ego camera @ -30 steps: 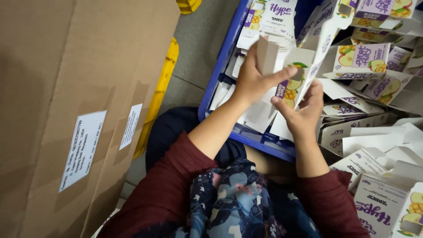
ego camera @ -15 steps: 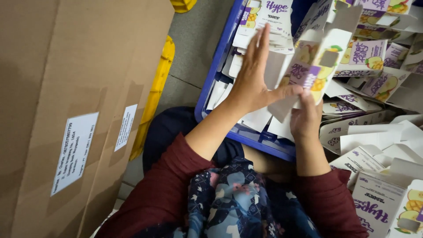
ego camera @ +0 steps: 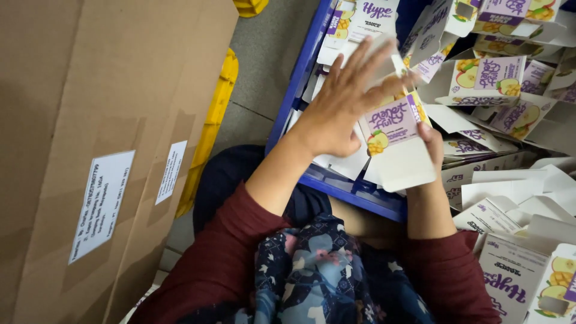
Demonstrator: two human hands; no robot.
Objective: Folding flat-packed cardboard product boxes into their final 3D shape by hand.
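Since the prev. frame the small carton (ego camera: 396, 141) has turned, its purple fruit-printed panel now facing up, white flap hanging toward the body; left hand (ego camera: 339, 105) lies spread, fingers flat over its top; right hand (ego camera: 433, 139) mostly hidden behind it, grip can't tell; carton sits above the blue crate (ego camera: 300, 78) rim; loose flat cartons (ego camera: 498, 78) crowd right of crate; big cardboard box (ego camera: 102, 150) left.
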